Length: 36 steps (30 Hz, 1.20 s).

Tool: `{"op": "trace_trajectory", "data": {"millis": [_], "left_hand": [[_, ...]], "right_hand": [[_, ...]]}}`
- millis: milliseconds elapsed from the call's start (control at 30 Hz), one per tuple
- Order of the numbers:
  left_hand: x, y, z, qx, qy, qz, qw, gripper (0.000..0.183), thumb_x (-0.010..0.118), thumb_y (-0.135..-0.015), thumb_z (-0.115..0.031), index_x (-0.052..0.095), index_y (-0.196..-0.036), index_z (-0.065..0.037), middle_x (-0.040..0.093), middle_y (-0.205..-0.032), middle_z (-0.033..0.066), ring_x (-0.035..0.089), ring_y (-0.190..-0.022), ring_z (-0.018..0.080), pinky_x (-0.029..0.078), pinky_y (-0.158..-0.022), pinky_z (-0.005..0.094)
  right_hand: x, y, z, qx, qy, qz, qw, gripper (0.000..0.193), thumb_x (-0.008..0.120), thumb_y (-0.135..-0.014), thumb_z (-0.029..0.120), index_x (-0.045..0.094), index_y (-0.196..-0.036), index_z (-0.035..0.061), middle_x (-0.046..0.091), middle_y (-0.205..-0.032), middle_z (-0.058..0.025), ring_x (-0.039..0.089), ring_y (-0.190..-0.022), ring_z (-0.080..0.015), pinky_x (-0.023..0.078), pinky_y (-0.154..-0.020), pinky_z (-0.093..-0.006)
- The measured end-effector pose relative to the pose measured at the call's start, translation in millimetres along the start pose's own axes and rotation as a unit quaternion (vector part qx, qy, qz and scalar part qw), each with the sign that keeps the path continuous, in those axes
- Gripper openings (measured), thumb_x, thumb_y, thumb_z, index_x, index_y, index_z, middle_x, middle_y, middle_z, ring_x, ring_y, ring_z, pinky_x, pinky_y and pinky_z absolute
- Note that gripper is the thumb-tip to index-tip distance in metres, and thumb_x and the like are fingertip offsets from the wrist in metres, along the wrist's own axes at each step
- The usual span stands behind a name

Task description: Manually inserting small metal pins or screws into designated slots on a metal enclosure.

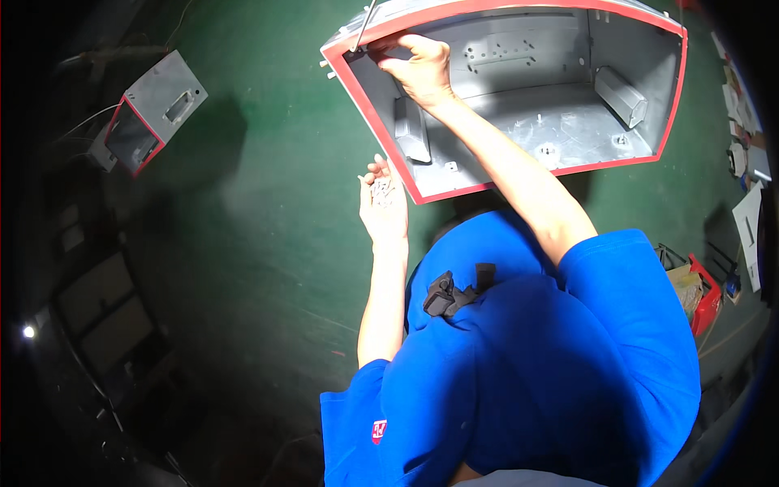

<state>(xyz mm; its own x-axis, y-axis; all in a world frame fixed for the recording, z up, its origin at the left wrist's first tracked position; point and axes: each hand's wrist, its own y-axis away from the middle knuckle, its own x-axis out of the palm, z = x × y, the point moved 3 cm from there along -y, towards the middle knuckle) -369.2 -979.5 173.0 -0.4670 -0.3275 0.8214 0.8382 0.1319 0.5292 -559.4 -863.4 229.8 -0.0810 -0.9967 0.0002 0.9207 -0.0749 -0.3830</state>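
Note:
A grey sheet-metal box (519,105) with a red-edged open front lies tilted before me. My right hand (422,69) reaches into its upper left corner, thumb and fingers closed together near the frame. What they pinch is hidden in shadow. A thin metal rod (365,26) stands up across the red edge beside those fingertips. Below the left side of the box, my left hand (385,207) lies palm up and cupped. A small heap of pale, slender pieces (381,191), screw-like in look, rests in it; they are too small to tell exactly.
Inside the box are two angled metal blocks, one on the left wall (412,130) and one at the right (621,97). On the green floor (276,154) stands a smaller red-edged metal box (162,105) at far left. A red bin (706,302) sits at the right.

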Motion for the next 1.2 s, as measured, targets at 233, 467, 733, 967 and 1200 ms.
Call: {"op": "trace_trajectory", "data": {"millis": [233, 467, 733, 967, 1200], "left_hand": [[-11, 4, -4, 0.043, -0.042, -0.016, 0.998, 0.017, 0.044, -0.095, -0.012, 0.046, -0.082, -0.001, 0.049, -0.1, 0.0116, 0.048, -0.114, 0.0246, 0.034, -0.106, 0.0414], [-10, 8, -6, 0.015, -0.101, -0.036, 0.994, 0.016, 0.042, -0.096, -0.013, 0.046, -0.085, -0.001, 0.05, -0.1, 0.0126, 0.048, -0.114, 0.0257, 0.036, -0.105, 0.0405], [-8, 1, -24, -0.062, -0.199, -0.046, 0.977, 0.02, 0.047, -0.094, -0.014, 0.051, -0.081, 0.0, 0.055, -0.098, 0.0161, 0.05, -0.113, 0.0272, 0.036, -0.105, 0.0392], [-6, -1, -33, -0.108, -0.224, -0.05, 0.967, 0.022, 0.047, -0.094, -0.016, 0.053, -0.079, -0.002, 0.055, -0.098, 0.0139, 0.05, -0.113, 0.0267, 0.036, -0.105, 0.0383], [-2, -8, -33, -0.128, -0.176, -0.033, 0.976, 0.018, 0.046, -0.094, -0.013, 0.052, -0.085, 0.002, 0.053, -0.101, 0.0132, 0.049, -0.111, 0.0256, 0.036, -0.103, 0.0401]], "right_hand": [[9, 5, 1, 0.017, 0.012, -0.02, 1.0, 0.018, 0.073, -0.068, 0.007, 0.071, -0.086, 0.0031, 0.07, -0.081, -0.0061, 0.066, -0.074, -0.0085, 0.05, -0.069, -0.0218], [10, 11, 8, -0.056, 0.078, -0.034, 0.995, 0.021, 0.071, -0.065, 0.006, 0.069, -0.086, 0.0032, 0.069, -0.08, -0.0081, 0.067, -0.073, -0.0136, 0.05, -0.067, -0.0246], [24, 26, 23, -0.107, 0.114, -0.106, 0.982, 0.021, 0.071, -0.06, 0.008, 0.065, -0.079, 0.005, 0.067, -0.074, -0.0071, 0.063, -0.062, -0.0182, 0.049, -0.058, -0.0288], [29, 31, 21, -0.167, 0.177, -0.128, 0.961, 0.026, 0.072, -0.057, 0.007, 0.059, -0.079, 0.0067, 0.065, -0.072, -0.0052, 0.062, -0.066, -0.0226, 0.05, -0.062, -0.0327], [29, 21, 18, -0.149, 0.173, -0.104, 0.968, 0.028, 0.075, -0.058, 0.009, 0.062, -0.081, 0.0035, 0.067, -0.076, -0.009, 0.065, -0.069, -0.0217, 0.051, -0.064, -0.0296]]}}
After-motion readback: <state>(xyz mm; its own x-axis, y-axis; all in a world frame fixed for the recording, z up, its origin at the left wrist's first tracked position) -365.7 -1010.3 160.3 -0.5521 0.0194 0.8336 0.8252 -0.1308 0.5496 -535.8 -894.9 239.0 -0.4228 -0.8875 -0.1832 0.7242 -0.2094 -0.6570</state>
